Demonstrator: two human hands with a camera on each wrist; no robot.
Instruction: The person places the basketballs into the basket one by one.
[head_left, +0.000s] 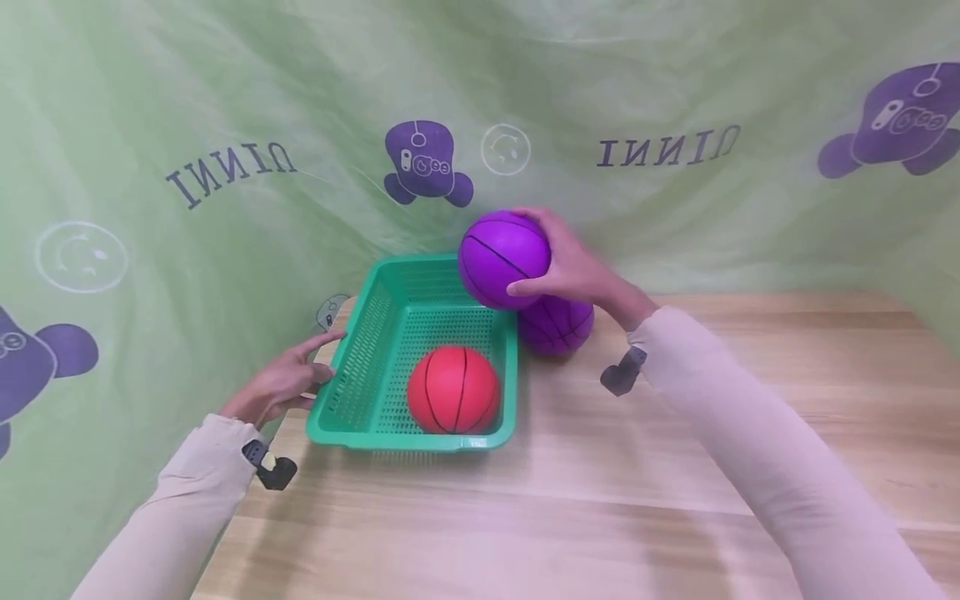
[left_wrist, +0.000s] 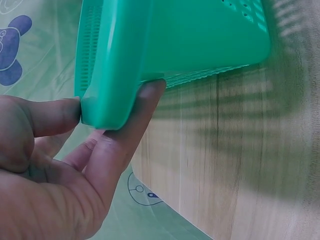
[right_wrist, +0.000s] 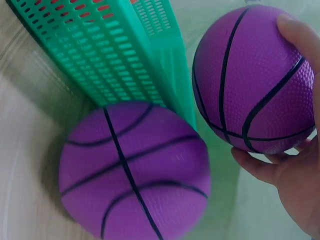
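Note:
In the head view a green plastic basket (head_left: 414, 442) stands on the table with a red toy basketball (head_left: 453, 390) inside, near its front right corner. My right hand (head_left: 566, 258) grips a purple toy basketball (head_left: 498, 258), raised over the basket's back right rim. A second purple basketball (head_left: 558, 327) rests on the table against the basket's right side, partly hidden below the held one. My left hand (head_left: 288, 379) is at the basket's left rim; in the left wrist view its thumb and fingers (left_wrist: 112, 155) pinch that rim from both sides.
The wooden table (head_left: 600, 500) extends to the right and front of the basket. A green printed cloth (head_left: 585, 75) hangs close behind and to the left. The table's left edge lies just beyond the basket.

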